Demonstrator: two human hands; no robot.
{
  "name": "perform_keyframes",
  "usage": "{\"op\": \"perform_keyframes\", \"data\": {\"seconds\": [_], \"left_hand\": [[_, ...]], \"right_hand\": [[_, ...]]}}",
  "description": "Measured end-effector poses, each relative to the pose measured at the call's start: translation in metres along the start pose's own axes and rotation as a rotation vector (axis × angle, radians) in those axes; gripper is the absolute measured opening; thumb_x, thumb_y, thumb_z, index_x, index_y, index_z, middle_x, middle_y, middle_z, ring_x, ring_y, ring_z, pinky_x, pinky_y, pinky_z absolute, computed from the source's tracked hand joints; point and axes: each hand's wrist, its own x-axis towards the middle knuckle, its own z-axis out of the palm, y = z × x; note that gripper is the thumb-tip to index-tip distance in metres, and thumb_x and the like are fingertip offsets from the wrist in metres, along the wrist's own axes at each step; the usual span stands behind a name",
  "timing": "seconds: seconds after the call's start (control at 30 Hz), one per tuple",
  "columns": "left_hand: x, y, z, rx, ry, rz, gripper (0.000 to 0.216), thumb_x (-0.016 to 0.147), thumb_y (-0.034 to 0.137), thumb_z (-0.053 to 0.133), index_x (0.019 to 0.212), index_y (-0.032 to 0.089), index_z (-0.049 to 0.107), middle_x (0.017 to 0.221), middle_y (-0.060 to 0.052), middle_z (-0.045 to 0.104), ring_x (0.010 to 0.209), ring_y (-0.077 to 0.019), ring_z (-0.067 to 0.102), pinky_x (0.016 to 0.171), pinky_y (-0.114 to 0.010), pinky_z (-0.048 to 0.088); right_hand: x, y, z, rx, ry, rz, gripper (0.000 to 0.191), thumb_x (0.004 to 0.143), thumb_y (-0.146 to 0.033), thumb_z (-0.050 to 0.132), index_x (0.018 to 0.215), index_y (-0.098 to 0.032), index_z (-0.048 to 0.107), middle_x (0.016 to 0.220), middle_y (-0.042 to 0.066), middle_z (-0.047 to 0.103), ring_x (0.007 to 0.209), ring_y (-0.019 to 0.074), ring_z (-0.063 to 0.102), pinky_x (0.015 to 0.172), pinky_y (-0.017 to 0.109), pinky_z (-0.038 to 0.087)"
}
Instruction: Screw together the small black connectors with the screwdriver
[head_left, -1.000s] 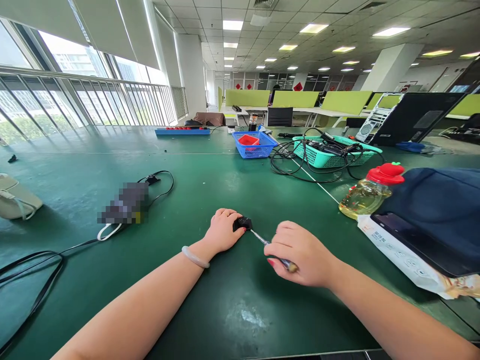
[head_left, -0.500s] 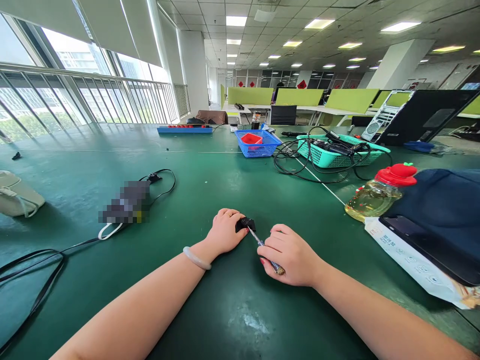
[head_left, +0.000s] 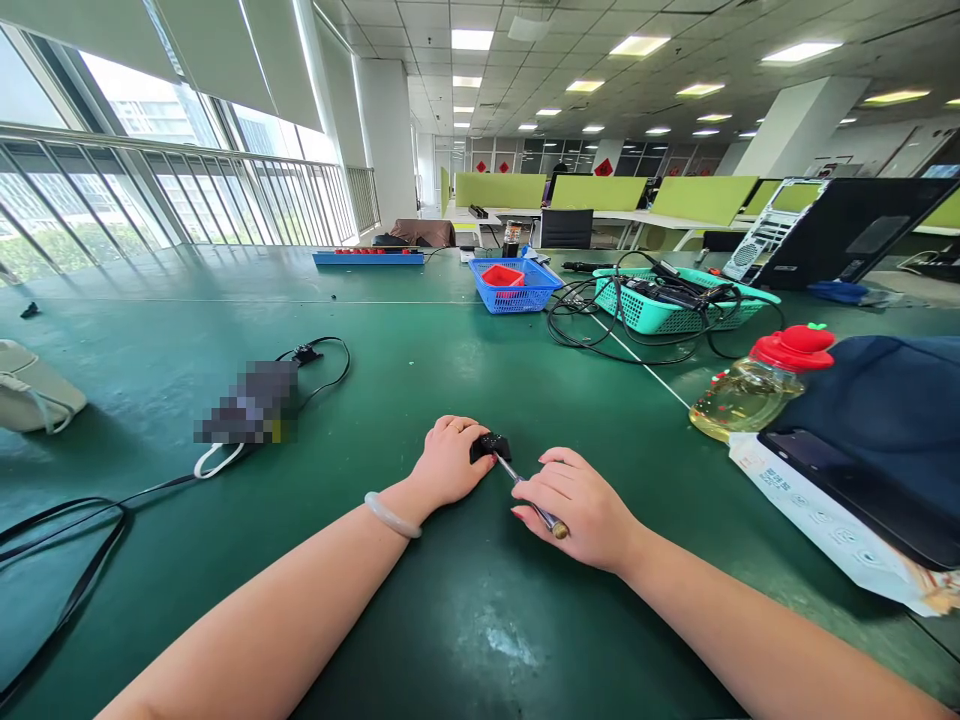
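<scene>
My left hand [head_left: 448, 462] rests on the green table [head_left: 420, 360] with its fingers curled around a small black part [head_left: 490, 446], pinning it down. My right hand [head_left: 574, 507] pinches a thin screwdriver [head_left: 529, 500] with a metal shaft and brownish handle end. The tip of the shaft meets the black part's right side. A pale bangle sits on my left wrist.
A black cable [head_left: 67, 540] and a blurred object [head_left: 247, 405] lie to the left. At the right are an oil bottle with a red cap [head_left: 750, 390], a dark cloth [head_left: 885, 420] and a phone [head_left: 847, 480]. Blue [head_left: 514, 285] and teal [head_left: 667, 300] baskets stand behind.
My right hand has slid a little left and closer to the black part, shifting its hold along the screwdriver. My left hand stays on the part.
</scene>
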Motion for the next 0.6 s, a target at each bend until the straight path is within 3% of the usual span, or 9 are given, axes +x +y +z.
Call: {"op": "perform_keyframes", "data": {"seconds": [0.17, 0.4, 0.6], "left_hand": [[0.0, 0.001, -0.001, 0.004, -0.006, -0.003, 0.033, 0.083, 0.037, 0.063, 0.113, 0.023, 0.066, 0.124, -0.006, 0.064, 0.124, -0.0286, 0.045, 0.11, -0.048, 0.036], [0.001, 0.002, -0.001, 0.012, -0.012, -0.019, 0.035, 0.083, 0.036, 0.064, 0.115, 0.022, 0.066, 0.125, -0.008, 0.063, 0.125, -0.0292, 0.044, 0.11, -0.048, 0.036], [0.0, 0.002, -0.001, 0.009, -0.012, -0.021, 0.036, 0.083, 0.037, 0.063, 0.115, 0.022, 0.066, 0.125, -0.007, 0.063, 0.125, -0.0293, 0.045, 0.11, -0.048, 0.037]], "right_hand": [[0.0, -0.002, 0.003, -0.005, 0.034, 0.013, 0.008, 0.094, -0.021, 0.053, 0.089, -0.019, 0.059, 0.065, -0.003, 0.062, 0.059, 0.0105, 0.053, 0.083, 0.033, 0.045], [-0.005, -0.01, 0.014, -0.057, -0.036, 0.072, 0.013, 0.09, -0.016, 0.054, 0.083, -0.019, 0.064, 0.058, -0.003, 0.059, 0.055, 0.0105, 0.05, 0.085, 0.034, 0.044], [-0.005, -0.009, 0.012, -0.056, 0.001, 0.122, 0.018, 0.094, -0.017, 0.05, 0.085, -0.019, 0.065, 0.06, -0.003, 0.061, 0.055, 0.0101, 0.05, 0.085, 0.033, 0.044]]}}
